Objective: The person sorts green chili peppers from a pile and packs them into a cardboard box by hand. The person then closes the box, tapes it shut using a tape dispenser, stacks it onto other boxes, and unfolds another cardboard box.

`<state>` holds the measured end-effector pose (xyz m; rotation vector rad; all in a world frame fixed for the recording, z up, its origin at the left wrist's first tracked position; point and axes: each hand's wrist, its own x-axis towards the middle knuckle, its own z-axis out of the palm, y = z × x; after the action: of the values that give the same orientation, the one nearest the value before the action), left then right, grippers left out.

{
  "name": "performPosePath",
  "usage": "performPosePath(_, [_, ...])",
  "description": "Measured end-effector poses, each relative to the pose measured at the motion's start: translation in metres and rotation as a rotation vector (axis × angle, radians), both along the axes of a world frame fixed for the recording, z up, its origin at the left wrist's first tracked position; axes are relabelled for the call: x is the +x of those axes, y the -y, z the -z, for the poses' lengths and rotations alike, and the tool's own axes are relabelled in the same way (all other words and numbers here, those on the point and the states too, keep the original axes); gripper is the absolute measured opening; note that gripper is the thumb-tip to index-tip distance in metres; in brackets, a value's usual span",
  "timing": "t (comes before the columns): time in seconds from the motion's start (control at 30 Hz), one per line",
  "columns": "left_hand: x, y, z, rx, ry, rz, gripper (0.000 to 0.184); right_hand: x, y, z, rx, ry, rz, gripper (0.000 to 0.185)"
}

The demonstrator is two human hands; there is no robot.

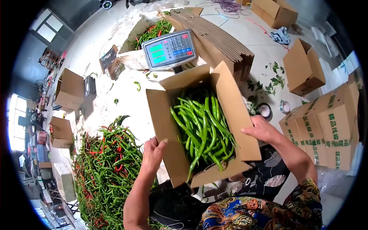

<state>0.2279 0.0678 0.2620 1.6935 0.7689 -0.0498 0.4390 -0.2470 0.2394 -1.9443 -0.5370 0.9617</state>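
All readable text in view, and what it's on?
"精品线椒", green print: cardboard cartons at right, with partial repeats.
Digital scale's display: digits too blurred to read.
Scale keypad: key labels too small to read.
Held cardboard box: no text visible.

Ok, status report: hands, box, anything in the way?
Left hand and right hand gripping opposite sides of the open box. Green peppers inside. Scale display just past its far end; nothing seen blocking the hands.

精品线椒, green, on cartons [322,128]
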Motion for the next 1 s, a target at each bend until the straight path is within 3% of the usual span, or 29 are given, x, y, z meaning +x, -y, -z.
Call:
performPosePath(0.1, [-0.02, -0.001, 0.006, -0.049, 0.009, 0.001, 0.027, -0.01, 0.014, 0.015, 0.005, 0.065, -0.111, 0.033])
performPosePath(0.13, [-0.021, -0.003, 0.003, -0.056, -0.033, 0.017, 0.027, -0.015, 0.002, -0.015, -0.174, 0.032, -0.108, 0.033])
performPosePath(0.23, [-0.026, -0.002, 0.004, -0.007, -0.013, 0.071, 0.026, -0.021, -0.002, -0.022, -0.26, -0.006, -0.176, 0.031])
performPosePath(0.27, [-0.026, -0.004, 0.003, -0.046, -0.033, 0.092, 0.031, -0.022, 0.001, -0.016, -0.103, 0.015, -0.143, 0.036])
performPosePath(0.37, [-0.017, 0.006, -0.002, 0.014, 0.192, -0.053, 0.043, -0.028, -0.015, -0.044, -0.22, 0.198, -0.098, 0.04])
performPosePath(0.4, [-0.017, 0.002, 0.002, 0.154, 0.21, -0.05, 0.055, -0.029, -0.016, -0.041, -0.132, 0.167, 0.017, 0.042])
performPosePath(0.47, [-0.016, 0.008, -0.004, 0.484, 0.331, -0.056, 0.054, -0.031, -0.016, -0.03, 0.044, 0.104, 0.248, 0.048])
performPosePath(0.5, [-0.012, 0.01, -0.018, 0.66, 0.354, 0.003, 0.053, -0.03, -0.016, -0.028, 0.062, 0.143, 0.237, 0.05])
performPosePath(0.53, [-0.009, 0.013, -0.023, 0.679, 0.41, 0.053, 0.055, -0.028, -0.016, -0.026, 0.079, 0.181, 0.227, 0.052])
performPosePath(0.67, [-0.008, 0.037, -0.02, 0.364, 0.343, 0.225, 0.063, -0.029, -0.022, -0.03, 0.051, 0.211, 0.202, 0.059])
performPosePath(0.8, [-0.007, 0.05, -0.003, 0.263, 0.211, 0.281, 0.076, -0.031, -0.022, -0.032, 0.051, 0.201, 0.199, 0.061])
performPosePath(1.0, [0.001, 0.056, 0.001, 0.387, 0.159, 0.356, 0.09, -0.034, -0.019, -0.03, 0.07, 0.23, 0.184, 0.063])
